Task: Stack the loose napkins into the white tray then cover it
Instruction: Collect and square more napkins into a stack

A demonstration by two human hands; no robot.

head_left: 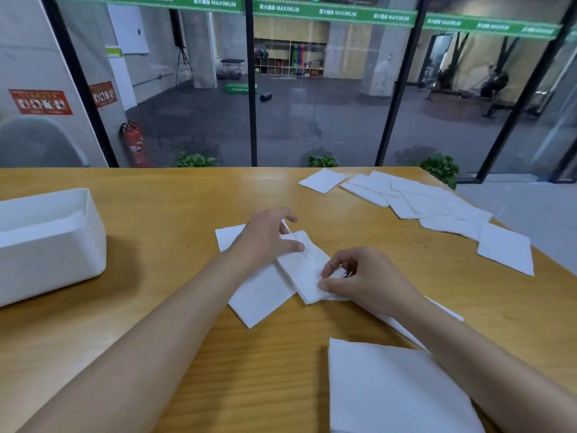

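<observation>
Head view: wooden table (187, 307).
My left hand (265, 237): fingers spread, pressing flat on a napkin (259, 292) — gripping nothing.
My right hand (359, 282): pinching the corner of the folded napkin (307, 270).
White tray (50, 245): far left edge, uncovered.
Loose napkins (431, 204): far right corner — bare wood between.

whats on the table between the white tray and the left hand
Nothing: in the head view, only bare wooden table lies between the white tray and the left hand.
</observation>
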